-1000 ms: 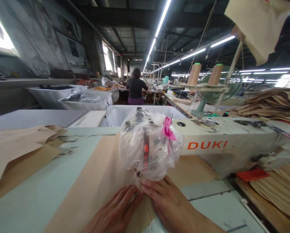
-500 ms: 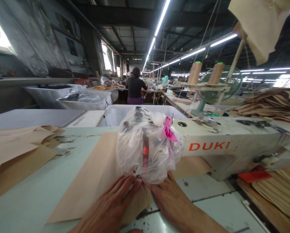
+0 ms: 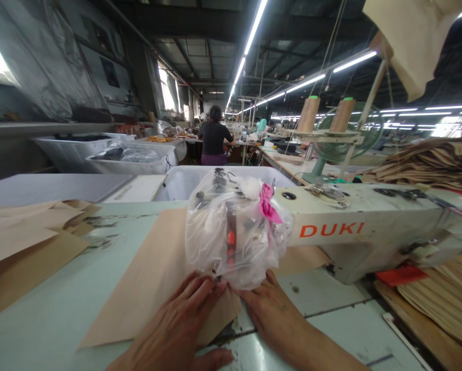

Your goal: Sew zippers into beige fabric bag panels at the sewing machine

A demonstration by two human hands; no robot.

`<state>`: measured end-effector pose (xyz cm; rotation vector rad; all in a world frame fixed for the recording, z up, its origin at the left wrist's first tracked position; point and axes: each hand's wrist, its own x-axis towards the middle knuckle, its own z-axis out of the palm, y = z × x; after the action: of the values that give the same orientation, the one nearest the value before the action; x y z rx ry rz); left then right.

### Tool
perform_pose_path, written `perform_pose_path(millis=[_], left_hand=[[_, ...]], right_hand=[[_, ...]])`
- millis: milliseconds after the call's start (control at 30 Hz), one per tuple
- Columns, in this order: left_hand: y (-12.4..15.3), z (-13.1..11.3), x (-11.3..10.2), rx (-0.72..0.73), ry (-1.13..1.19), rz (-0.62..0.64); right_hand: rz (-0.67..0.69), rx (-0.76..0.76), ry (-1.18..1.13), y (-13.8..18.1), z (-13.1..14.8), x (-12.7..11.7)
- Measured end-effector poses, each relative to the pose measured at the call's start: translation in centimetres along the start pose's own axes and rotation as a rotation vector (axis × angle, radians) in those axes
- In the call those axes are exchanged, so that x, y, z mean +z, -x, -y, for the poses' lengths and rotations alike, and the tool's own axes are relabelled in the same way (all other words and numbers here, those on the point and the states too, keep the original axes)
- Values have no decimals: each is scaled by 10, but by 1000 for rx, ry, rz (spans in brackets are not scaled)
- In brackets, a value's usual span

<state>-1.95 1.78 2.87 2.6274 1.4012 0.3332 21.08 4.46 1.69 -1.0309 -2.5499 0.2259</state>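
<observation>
A tan fabric piece [image 3: 153, 278] lies flat on the pale green sewing table [image 3: 56, 314], running under the head of a white DUKI sewing machine [image 3: 355, 232]. The machine's head is wrapped in a clear plastic bag [image 3: 234, 237] tied with a pink ribbon. My left hand [image 3: 180, 324] lies flat on the fabric, fingers stretched toward the needle. My right hand [image 3: 273, 309] rests flat beside it, fingers reaching under the plastic bag. The needle and presser foot are mostly hidden by the bag.
Folded tan pieces [image 3: 26, 247] are piled at the left. More stacks [image 3: 428, 165] lie behind the machine and at the lower right [image 3: 443, 299]. Thread cones [image 3: 308, 116] and a green fan [image 3: 347, 134] stand behind. White bins [image 3: 130, 159] and a seated person [image 3: 214, 141] are farther back.
The fabric has fed away from me under the machine head; its near edge now lies close to the needle. Both hands have followed it forward.
</observation>
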Motion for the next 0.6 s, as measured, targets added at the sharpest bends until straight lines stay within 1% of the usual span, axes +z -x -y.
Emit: perform_pose_path(millis=[100,400,500,600], left_hand=[[0,0,0,-10,36,9],[0,2,4,32,88,-72],[0,4,5,45,80,-64],[0,4,5,47,53,-52]], right_hand=[[3,-4,36,-1,-1,0],[23,11,18,0,0,2],[46,-1,-15,-2,-5,-7],[57,-4,17,-19,-15,-22]])
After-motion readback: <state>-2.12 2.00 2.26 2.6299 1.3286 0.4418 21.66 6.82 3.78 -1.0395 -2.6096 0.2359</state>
